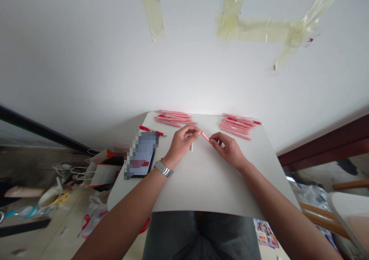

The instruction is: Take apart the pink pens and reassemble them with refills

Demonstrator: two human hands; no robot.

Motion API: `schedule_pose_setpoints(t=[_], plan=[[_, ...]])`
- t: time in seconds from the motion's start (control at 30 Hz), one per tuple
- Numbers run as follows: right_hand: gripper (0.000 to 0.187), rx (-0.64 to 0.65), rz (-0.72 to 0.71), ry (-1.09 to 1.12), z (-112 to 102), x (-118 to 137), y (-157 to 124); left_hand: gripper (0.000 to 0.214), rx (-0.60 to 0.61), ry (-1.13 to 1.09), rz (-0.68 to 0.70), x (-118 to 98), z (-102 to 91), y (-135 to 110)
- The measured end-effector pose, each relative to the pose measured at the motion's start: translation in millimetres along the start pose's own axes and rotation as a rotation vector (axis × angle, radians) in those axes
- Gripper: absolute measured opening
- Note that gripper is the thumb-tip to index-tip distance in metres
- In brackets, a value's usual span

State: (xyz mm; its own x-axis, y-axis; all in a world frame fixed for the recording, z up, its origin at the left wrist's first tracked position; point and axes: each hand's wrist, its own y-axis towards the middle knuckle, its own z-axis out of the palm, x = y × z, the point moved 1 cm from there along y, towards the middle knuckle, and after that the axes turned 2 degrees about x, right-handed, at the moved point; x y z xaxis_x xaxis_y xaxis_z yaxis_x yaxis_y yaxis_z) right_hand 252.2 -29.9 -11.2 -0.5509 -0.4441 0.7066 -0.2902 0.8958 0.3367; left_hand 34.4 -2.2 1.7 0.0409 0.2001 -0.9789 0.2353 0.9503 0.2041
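Note:
Above the middle of the white table, a slim pink pen spans the gap between my hands, slanting down to the right. My left hand, with a metal watch on its wrist, pinches the upper left end. At the lower right end, the thumb and fingers of my right hand are closed on it. A small white piece shows just below my left fingers; what it is I cannot make out. Several pink pens lie in a pile at the back left, and more form another pile at the back right.
A red pen lies above a phone at the table's left side. The wall rises behind the table's back edge. On the floor to the left are a box and bags; a white chair stands to the right.

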Motion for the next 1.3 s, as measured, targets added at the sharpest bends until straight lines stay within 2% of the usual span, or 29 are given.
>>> schedule_pose_setpoints(t=[0.23, 0.57, 0.67, 0.8, 0.93, 1.13, 1.3], plan=[[0.015, 0.002, 0.003, 0.010, 1, 1, -1, 0.028, -0.010, 0.018, -0.010, -2, 0.8, -2], [0.019, -0.017, 0.035, 0.014, 2, 0, -1, 0.029, 0.044, 0.038, 0.015, 1, 0.4, -3], [0.019, -0.022, 0.051, 0.050, 3, 0, -1, 0.028, 0.046, 0.026, 0.037, 1, 2.2, -3], [0.015, -0.002, 0.037, 0.144, 4, 1, -2, 0.029, 0.109, 0.039, 0.037, 1, 5.7, -4], [0.012, 0.035, -0.022, 0.184, 6, 0, -2, 0.027, 0.154, 0.086, 0.080, 1, 9.0, -7], [0.014, 0.004, -0.061, 0.086, 6, -3, -1, 0.021, 0.138, 0.275, 0.220, 0, 11.2, -9], [0.015, 0.021, -0.049, 0.082, 5, 0, -1, 0.021, 0.140, 0.304, 0.214, 3, 10.8, -8]])
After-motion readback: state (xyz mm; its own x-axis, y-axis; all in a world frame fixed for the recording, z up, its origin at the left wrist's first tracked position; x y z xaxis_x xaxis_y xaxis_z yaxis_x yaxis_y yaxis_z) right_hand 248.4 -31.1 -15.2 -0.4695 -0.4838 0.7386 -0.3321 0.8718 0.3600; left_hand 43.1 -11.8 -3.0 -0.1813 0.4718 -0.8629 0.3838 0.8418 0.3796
